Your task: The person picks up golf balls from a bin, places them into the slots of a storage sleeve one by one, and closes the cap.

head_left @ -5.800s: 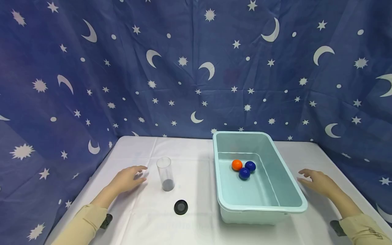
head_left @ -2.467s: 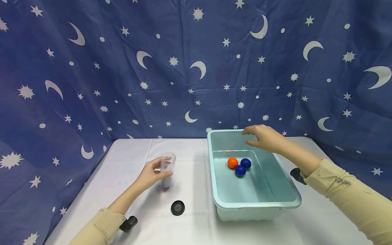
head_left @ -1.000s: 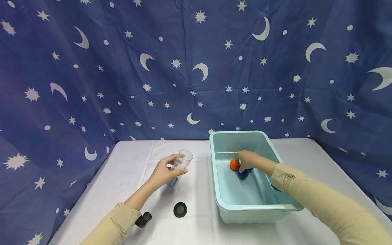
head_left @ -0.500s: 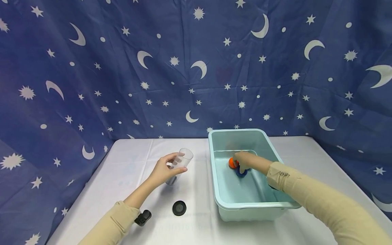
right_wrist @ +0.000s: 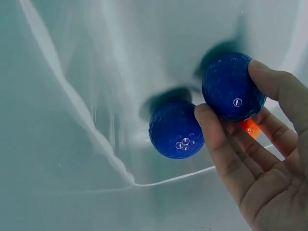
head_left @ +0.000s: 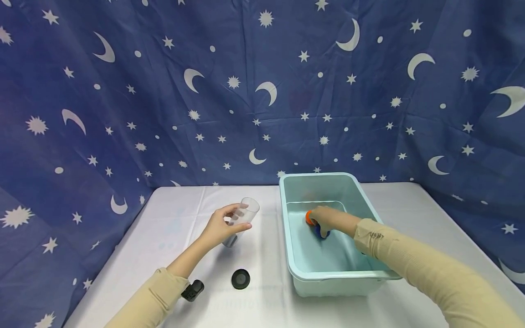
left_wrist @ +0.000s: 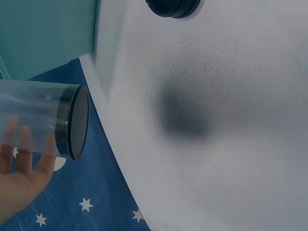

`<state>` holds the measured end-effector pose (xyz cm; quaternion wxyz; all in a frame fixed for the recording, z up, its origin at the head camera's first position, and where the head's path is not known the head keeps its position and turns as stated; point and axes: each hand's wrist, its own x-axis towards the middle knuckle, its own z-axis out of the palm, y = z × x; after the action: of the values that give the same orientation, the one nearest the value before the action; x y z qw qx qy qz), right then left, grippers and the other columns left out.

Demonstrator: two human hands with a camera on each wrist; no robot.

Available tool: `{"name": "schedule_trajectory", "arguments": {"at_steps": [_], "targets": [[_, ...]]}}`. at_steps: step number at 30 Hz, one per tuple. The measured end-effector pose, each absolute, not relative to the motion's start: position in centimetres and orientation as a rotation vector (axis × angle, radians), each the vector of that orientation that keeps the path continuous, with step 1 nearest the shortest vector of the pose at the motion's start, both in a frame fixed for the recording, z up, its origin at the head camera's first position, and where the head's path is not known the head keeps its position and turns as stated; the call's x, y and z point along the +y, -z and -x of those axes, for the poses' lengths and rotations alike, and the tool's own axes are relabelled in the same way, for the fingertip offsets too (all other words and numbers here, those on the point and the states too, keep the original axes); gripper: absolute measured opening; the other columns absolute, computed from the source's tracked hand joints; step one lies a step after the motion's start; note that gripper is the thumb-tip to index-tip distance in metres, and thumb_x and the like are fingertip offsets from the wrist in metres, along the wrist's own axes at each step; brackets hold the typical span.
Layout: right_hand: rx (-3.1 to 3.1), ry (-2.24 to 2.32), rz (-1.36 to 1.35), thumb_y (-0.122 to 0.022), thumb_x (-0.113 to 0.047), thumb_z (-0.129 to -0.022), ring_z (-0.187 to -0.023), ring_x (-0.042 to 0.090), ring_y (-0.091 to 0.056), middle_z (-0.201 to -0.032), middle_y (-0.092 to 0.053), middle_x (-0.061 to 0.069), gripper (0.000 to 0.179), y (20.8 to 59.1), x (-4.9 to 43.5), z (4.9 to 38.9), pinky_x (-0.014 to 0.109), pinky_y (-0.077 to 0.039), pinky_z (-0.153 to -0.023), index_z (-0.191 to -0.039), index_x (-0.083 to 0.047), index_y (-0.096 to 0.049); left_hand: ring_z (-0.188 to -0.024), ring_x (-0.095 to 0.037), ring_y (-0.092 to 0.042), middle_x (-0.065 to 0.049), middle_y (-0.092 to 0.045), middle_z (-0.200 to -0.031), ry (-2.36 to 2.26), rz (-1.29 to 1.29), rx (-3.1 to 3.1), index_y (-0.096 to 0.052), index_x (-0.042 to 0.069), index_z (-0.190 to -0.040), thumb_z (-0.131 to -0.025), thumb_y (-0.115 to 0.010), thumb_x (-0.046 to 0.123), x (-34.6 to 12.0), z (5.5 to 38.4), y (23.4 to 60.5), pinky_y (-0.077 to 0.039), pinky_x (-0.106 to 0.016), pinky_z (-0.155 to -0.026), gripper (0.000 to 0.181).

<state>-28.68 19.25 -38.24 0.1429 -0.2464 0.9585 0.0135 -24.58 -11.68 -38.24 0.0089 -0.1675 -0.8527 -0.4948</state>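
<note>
My left hand (head_left: 215,230) grips a clear plastic cylinder (head_left: 248,207) round its side. The cylinder leans, its open end up and to the right; a dark cap (left_wrist: 73,122) closes the lower end. Inside the light teal bin (head_left: 288,237), my right hand (head_left: 331,219) pinches a blue golf ball (right_wrist: 231,86) between thumb and fingers. A second blue golf ball (right_wrist: 174,131) lies close beside the fingertips on the bin floor. Partly hidden behind the hand is an orange golf ball (right_wrist: 250,129).
A round black lid (head_left: 240,279) lies on the white tablecloth (head_left: 262,314), left of the bin. Behind the table hangs a blue curtain (head_left: 229,105) with moons and stars. The bin's walls rise round the right hand and wrist.
Over these seconds my left hand has taken hold of the cylinder, tilted it and brought it rightward. My right hand has come over from the right into the bin and grasped a blue golf ball.
</note>
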Motion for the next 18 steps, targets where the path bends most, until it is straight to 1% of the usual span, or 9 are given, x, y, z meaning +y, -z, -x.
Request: {"name": "schedule_trajectory", "arguments": {"at_steps": [5,10,13,16,18], "targets": [[2.782,-0.018,0.677,-0.081,0.004,-0.064,-0.066,0.014,-0.048,-0.07,-0.051,-0.001,0.028,37.9,19.1,28.5,0.023,-0.045,-0.06,-0.075,-0.005,-0.057,-0.099,-0.026,-0.056,-0.014,-0.064,-0.116,1.533,0.45,-2.681,-0.062,0.009,-0.123,-0.074,-0.08,0.02,-11.7,24.5,38.0,-0.048,-0.03,-0.077,0.053],[2.79,-0.024,0.712,-0.081,0.001,-0.064,-0.068,0.014,-0.049,-0.072,-0.054,0.001,0.028,37.3,19.2,28.5,0.023,-0.045,-0.061,-0.075,-0.007,-0.057,-0.1,-0.026,-0.056,-0.015,-0.066,-0.11,1.537,0.428,-2.653,-0.059,0.007,-0.124,-0.072,-0.081,0.016,-11.6,24.4,37.9,-0.05,-0.03,-0.076,0.057],[2.781,-0.014,0.735,-0.08,-0.001,-0.067,-0.068,0.015,-0.048,-0.075,-0.057,0.003,0.026,36.8,19.2,28.6,0.025,-0.044,-0.061,-0.081,-0.006,-0.059,-0.1,-0.027,-0.057,-0.014,-0.066,-0.107,1.539,0.419,-2.638,-0.059,0.007,-0.122,-0.072,-0.081,0.016,-11.5,24.4,37.9,-0.05,-0.032,-0.076,0.055],[2.766,0.011,0.72,-0.08,-0.004,-0.069,-0.072,0.017,-0.049,-0.08,-0.059,0.005,0.029,36.4,19.2,28.7,0.027,-0.045,-0.064,-0.093,-0.003,-0.062,-0.101,-0.027,-0.057,-0.014,-0.066,-0.109,1.533,0.412,-2.628,-0.059,0.006,-0.121,-0.073,-0.081,0.017,-11.3,24.4,37.8,-0.051,-0.036,-0.079,0.054],[2.763,0.041,0.718,-0.079,-0.006,-0.071,-0.071,0.017,-0.049,-0.081,-0.059,0.004,0.029,36.1,19.3,28.8,0.027,-0.044,-0.062,-0.094,-0.004,-0.062,-0.103,-0.028,-0.058,-0.015,-0.065,-0.111,1.544,0.412,-2.62,-0.059,0.006,-0.122,-0.073,-0.081,0.016,-11.2,24.4,37.8,-0.052,-0.039,-0.082,0.055]]}}
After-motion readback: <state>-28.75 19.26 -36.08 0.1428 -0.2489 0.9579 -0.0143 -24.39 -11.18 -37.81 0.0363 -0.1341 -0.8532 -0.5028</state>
